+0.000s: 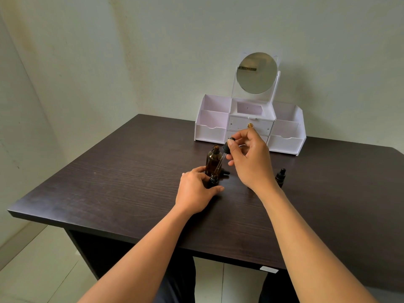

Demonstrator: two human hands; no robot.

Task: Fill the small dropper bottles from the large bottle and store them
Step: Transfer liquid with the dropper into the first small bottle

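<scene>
Left hand (196,190) is down on the worktop (109,182), just left of centre frame, fingers curled round a small dropper bottle (214,179) to keep it upright. Right hand (249,156) floats just above and to the right of it, pinching the black top of a dropper (226,148) between thumb and fingertips. The glass tube slants down-left with its tip right at the little bottle's open mouth.

The large bottle (213,159) is amber with its cap off, and it's standing directly behind the small one, nearly touching the left hand's fingers. There's a small dark piece (225,171) lying next to it, can't tell what it is, maybe a loose cap. A second small bottle (280,177) with its dropper top on stands off to the right, partly behind the right wrist. No idea if that one's full.

The white organizer (209,132) with the round mirror (256,73) sits at the back, centre-right.

So I'd say mid-fill on this bottle. None of them are in the organizer, so capping and storing are all still to come.
</scene>
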